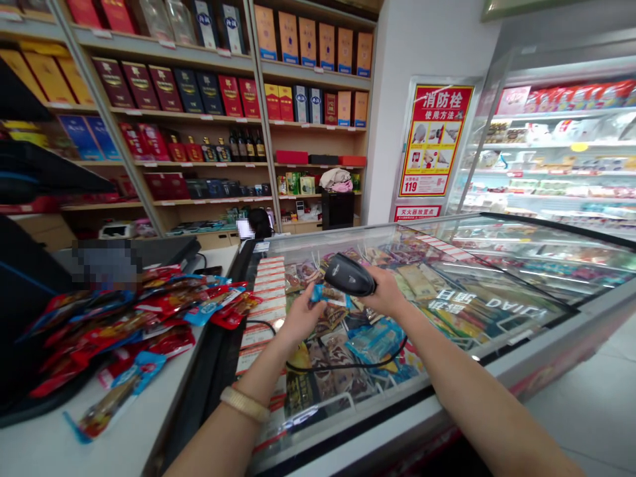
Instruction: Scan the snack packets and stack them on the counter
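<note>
My right hand (385, 291) is wrapped round the handle of a black barcode scanner (348, 273), held over the glass top of a chest freezer (377, 381). Just left of it, my left hand (302, 318) pinches a small blue snack packet (334, 296) by one end, below the scanner's head. The packet's far end lies partly behind the scanner. A black cable (342, 366) loops beneath both hands across the glass. On the white counter (163, 391) to the left lies a heap of red and blue snack packets (149, 311), with one blue-ended packet (119, 397) apart in front.
Wrapped frozen goods (377, 341) show through the freezer glass. A dark monitor (30, 318) stands at the far left. Behind are shelves of boxed bottles (189, 89), and a person's dark hair (259, 224) shows low there. A lit display fridge (561, 156) stands at the right.
</note>
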{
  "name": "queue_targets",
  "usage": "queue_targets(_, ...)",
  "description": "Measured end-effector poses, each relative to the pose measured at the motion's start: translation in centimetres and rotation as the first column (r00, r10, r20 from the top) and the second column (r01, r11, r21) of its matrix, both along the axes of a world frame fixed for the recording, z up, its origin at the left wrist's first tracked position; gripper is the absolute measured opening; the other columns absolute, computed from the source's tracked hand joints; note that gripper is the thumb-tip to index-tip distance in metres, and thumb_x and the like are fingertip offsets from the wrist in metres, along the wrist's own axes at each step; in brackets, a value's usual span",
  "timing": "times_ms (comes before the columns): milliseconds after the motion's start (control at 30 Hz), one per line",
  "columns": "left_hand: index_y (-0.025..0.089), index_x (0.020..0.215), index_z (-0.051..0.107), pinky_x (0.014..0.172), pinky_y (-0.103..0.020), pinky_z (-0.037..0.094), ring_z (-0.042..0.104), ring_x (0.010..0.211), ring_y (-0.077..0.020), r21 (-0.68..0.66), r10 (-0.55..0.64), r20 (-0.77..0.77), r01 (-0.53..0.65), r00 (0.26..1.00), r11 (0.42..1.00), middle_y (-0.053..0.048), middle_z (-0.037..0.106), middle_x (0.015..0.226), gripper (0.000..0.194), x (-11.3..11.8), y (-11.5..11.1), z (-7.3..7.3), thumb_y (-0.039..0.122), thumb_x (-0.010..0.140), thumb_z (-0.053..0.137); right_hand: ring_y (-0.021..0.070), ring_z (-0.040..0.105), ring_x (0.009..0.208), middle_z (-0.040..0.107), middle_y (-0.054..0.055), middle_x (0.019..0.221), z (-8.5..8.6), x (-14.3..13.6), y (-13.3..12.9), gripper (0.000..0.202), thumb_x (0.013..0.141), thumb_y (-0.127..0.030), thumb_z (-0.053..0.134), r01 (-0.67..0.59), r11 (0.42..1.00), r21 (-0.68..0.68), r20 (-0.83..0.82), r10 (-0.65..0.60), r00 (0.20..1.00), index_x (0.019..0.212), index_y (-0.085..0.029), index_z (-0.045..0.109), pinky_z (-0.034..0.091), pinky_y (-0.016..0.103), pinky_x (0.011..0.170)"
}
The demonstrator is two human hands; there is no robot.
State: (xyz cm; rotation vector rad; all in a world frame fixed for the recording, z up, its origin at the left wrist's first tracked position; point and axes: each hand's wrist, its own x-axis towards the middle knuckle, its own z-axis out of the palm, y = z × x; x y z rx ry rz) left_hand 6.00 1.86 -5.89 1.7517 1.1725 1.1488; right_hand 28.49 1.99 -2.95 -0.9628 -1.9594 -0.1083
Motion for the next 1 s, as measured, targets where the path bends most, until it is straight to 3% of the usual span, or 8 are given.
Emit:
queue_targets(67,0.014,0.143,0.046,0.112,-0.049,0.033,0.045,0.135,-0.0298,0.111,-0.046,-0.283,0.08,0.958,0.991,-0.017,0.056,0.14,0.064,1.2,-0.5,-0.3,0.037,0.084,0.056,0.0222,0.066,0.076,0.071,0.007,0.082,0.0,0.3,0.1,0.02,0.069,-0.028,0.061,0.013,1.0,-0.007,-0.024,-0.013,1.0,0.087,-0.019,0.065,0.05,0.03,0.072)
queue_targets(133,0.014,0.143,0.046,0.116,-0.054,0.022,0.031,0.144,-0.0322,0.181,-0.027,-0.544,0.148,0.839,0.972,-0.018,0.05,0.145,0.061,1.7,-1.1,-0.5,0.038,0.087,0.052,0.022,0.065,0.074,0.071,0.006,0.08,0.0,0.5,0.2,0.017,0.068,-0.028,0.061,0.03,0.999,-0.019,-0.029,-0.031,0.999,0.084,-0.02,0.064,0.049,0.03,0.071)
queue_targets(233,0.016,0.139,0.052,0.116,-0.057,0.021,0.029,0.144,-0.0337,0.195,0.019,-0.725,0.179,0.688,0.964,-0.017,0.051,0.144,0.053,1.4,-1.7,-0.5,0.038,0.092,0.045,0.0218,0.065,0.073,0.07,0.005,0.078,-0.1,0.7,0.3,0.016,0.067,-0.027,0.061,0.047,0.999,-0.025,-0.017,-0.048,0.999,0.082,-0.02,0.064,0.048,0.029,0.069)
queue_targets(433,0.022,0.113,0.07,0.109,-0.05,0.034,0.051,0.125,-0.0297,0.41,0.293,-0.737,0.057,0.609,0.91,-0.013,0.063,0.126,0.036,-1.6,-1.3,1.5,0.019,0.082,0.054,0.0211,0.065,0.073,0.07,0.005,0.079,0.0,0.2,0.1,0.017,0.072,-0.032,0.064,0.035,0.998,-0.055,-0.001,-0.035,0.999,0.084,-0.02,0.066,0.047,0.028,0.069)
queue_targets(667,0.019,0.088,0.075,0.109,-0.06,0.025,0.042,0.132,-0.0395,0.641,0.715,-0.646,-0.319,0.266,0.698,-0.018,0.061,0.125,0.021,-7.8,-1.0,3.6,0.021,0.073,0.061,0.0211,0.065,0.076,0.071,0.006,0.082,-0.1,-0.2,0.0,0.019,0.073,-0.032,0.064,0.003,0.996,-0.093,0.004,-0.003,1.0,0.087,-0.02,0.068,0.048,0.028,0.07)
queue_targets(800,0.02,0.077,0.074,0.107,-0.069,0.018,0.036,0.135,-0.0449,0.627,0.766,-0.567,-0.445,0.302,0.639,-0.019,0.06,0.128,0.014,-10.2,0.1,2.4,0.023,0.071,0.062,0.0223,0.066,0.079,0.072,0.006,0.086,-0.3,-0.1,0.2,0.024,0.07,-0.03,0.063,0.031,0.996,-0.089,0.001,-0.031,1.0,0.091,-0.02,0.068,0.049,0.03,0.073)
queue_targets(900,0.021,0.07,0.072,0.107,-0.07,0.014,0.035,0.135,-0.0461,0.587,0.763,-0.535,-0.49,0.363,0.645,-0.017,0.062,0.126,0.011,-11.0,0.7,1.8,0.022,0.071,0.061,0.0217,0.066,0.076,0.072,0.005,0.082,-0.5,0.0,0.4,0.016,0.069,-0.028,0.063,0.065,0.992,-0.108,0.029,-0.063,0.998,0.083,-0.021,0.066,0.049,0.029,0.072)
queue_targets(1000,0.02,0.07,0.071,0.107,-0.07,0.016,0.038,0.133,-0.0453,0.576,0.759,-0.55,-0.501,0.348,0.646,-0.016,0.064,0.124,0.011,-11.0,0.8,1.9,0.023,0.073,0.06,0.0213,0.065,0.075,0.072,0.005,0.081,-0.5,0.0,0.4,0.015,0.068,-0.027,0.063,0.086,0.989,-0.122,0.051,-0.08,0.995,0.082,-0.022,0.065,0.048,0.028,0.07)
